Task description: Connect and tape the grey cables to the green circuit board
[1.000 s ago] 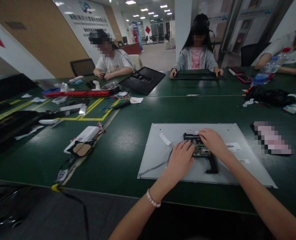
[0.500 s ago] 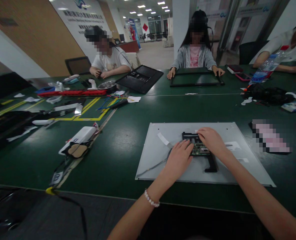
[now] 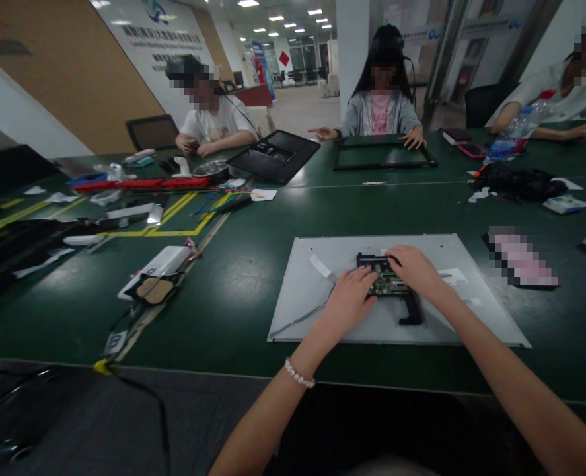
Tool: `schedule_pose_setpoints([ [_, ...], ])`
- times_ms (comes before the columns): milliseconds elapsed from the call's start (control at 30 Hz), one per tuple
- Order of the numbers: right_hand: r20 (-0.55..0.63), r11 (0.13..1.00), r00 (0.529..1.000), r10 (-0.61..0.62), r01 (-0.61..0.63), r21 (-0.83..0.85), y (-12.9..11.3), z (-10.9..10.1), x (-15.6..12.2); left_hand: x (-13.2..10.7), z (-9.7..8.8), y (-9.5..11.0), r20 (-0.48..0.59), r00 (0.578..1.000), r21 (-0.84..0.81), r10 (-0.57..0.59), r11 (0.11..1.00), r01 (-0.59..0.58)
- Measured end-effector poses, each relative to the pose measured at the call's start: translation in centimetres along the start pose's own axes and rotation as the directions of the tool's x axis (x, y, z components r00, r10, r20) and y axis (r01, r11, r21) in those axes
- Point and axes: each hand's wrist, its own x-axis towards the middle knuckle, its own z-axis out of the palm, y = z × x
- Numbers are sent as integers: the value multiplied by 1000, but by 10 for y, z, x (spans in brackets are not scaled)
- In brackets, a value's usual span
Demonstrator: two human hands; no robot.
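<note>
Board and bracket: the green circuit board (image 3: pixel 389 284) sits against a black bracket (image 3: pixel 411 309), right of centre in the frame, on the back of a grey panel (image 3: pixel 300 291) that lies flat on the tabletop (image 3: pixel 213 311).
Left hand: the left hand (image 3: pixel 349 297) lies over the board's left end, fingers stretched across it; whether it grips or only rests there, I cannot tell.
Right hand: the right hand (image 3: pixel 414 270) has its fingertips bunched at the bracket's upper edge; a pinch is possible, but the contact is hidden. The two hands are apart, just beside each other.
Done so far: board and bracket are together on the panel, so the work looks partway along.
Left over: no fastening can be made out, and the grey cable (image 3: pixel 300 319) runs from the panel's lower left to beneath the left hand, its end hidden; whether it is joined is unclear.
Board's long axis: roughly left to right across the frame, judging by the part between the hands.
Bracket's direction: its leg points toward the bottom of the frame, the foot turned left.
Panel's long axis: left to right.
</note>
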Motion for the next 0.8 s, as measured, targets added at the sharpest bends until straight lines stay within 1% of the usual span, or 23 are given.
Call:
schedule_pose_setpoints([
  [133, -75, 999, 997, 27, -24, 38, 0, -5, -1, -4, -6, 5, -13, 1000, -23, -4, 1000, 3],
  [233, -143, 996, 988, 56, -46, 70, -2, -12, -6, -4, -19, 1, -70, 997, -67, -29, 997, 25],
  [300, -182, 994, 981, 71, -54, 92, -4, -18, -12, -3, -30, -9, -144, 986, -99, -87, 992, 73],
  [367, -214, 991, 973, 85, -61, 115, -7, -23, -21, 0, -42, -26, -222, 960, -95, -170, 984, 152],
  [433, -241, 988, 965, 101, -69, 137, -10, -26, -30, 4, -50, -48, -241, 936, -47, -258, 966, 254],
  [467, -251, 986, 962, 108, -72, 148, -12, -28, -34, 6, -53, -59, -217, 924, -13, -315, 947, 320],
  [533, -264, 983, 957, 117, -74, 167, -16, -29, -42, 10, -53, -82, -143, 879, 41, -455, 885, 464],
  [600, -271, 980, 955, 123, -75, 184, -21, -29, -48, 14, -48, -100, -90, 833, 69, -546, 831, 552],
  [633, -273, 979, 954, 126, -75, 190, -23, -28, -51, 15, -45, -108, -66, 823, 64, -565, 820, 568],
  [700, -277, 977, 952, 129, -74, 201, -26, -27, -54, 16, -39, -118, -39, 824, 40, -566, 823, 567],
  [800, -282, 975, 951, 129, -70, 210, -31, -28, -55, 16, -35, -126, -39, 849, 2, -527, 850, 527],
])
